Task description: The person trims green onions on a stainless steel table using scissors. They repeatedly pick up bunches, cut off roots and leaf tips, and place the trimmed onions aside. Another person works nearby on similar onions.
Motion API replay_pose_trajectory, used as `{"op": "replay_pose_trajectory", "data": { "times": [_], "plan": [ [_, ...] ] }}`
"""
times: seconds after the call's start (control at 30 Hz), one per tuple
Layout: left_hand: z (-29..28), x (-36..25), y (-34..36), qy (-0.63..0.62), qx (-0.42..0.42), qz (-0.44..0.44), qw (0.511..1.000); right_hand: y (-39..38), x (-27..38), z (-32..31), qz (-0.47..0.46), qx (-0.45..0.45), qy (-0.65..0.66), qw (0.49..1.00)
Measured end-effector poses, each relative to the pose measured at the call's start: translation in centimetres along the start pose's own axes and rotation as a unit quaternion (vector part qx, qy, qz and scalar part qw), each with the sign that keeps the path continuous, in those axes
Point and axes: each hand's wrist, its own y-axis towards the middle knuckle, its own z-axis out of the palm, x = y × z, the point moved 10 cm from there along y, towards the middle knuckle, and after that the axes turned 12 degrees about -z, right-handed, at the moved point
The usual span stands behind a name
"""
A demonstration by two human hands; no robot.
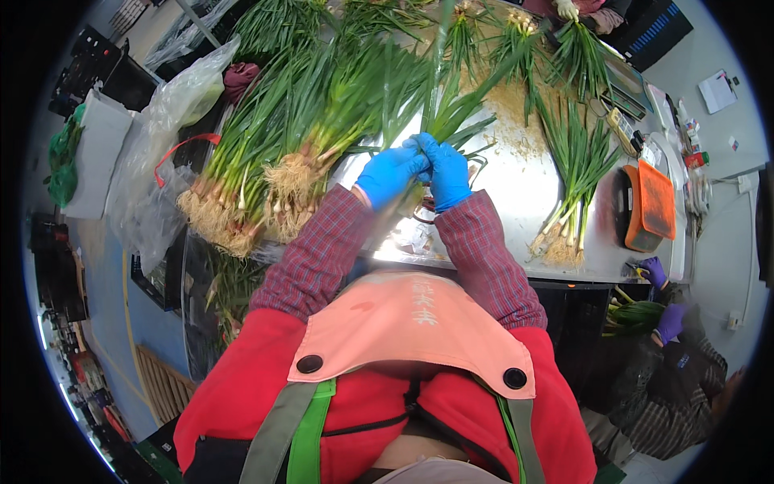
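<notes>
Gloved in blue, my left hand [391, 173] and my right hand [443, 173] are closed together around a bunch of green onions [450, 113], whose long leaves point away from me and look slightly blurred. Below my hands, small dark items on the steel table [524, 185] are partly hidden. Large piles of green onions with stringy roots [290, 177] lie to the left of my hands. Another bunch [568, 202] lies on the right, roots toward me. Smaller bunches [516, 52] lie along the far side.
An orange-topped scale [653, 202] sits at the right. Plastic sheeting [153, 169] hangs over the left side, near a red strap [189, 141]. A co-worker's pale gloved hand [567, 10] holds onions at the far edge. Another co-worker with purple gloves [669, 323] works at the lower right.
</notes>
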Motion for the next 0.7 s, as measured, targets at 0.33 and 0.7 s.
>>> {"op": "replay_pose_trajectory", "data": {
  "times": [0.33,0.7],
  "plan": [
    [-0.2,3.3,0.9,-0.118,-0.074,-0.077,0.987,-0.5,-1.6,-0.8,-0.008,-0.079,0.065,0.995],
    [-1.8,5.8,1.2,-0.488,-0.093,-0.051,0.866,4.4,-4.1,-9.0,-0.079,-0.164,0.058,0.982]
  ]
}}
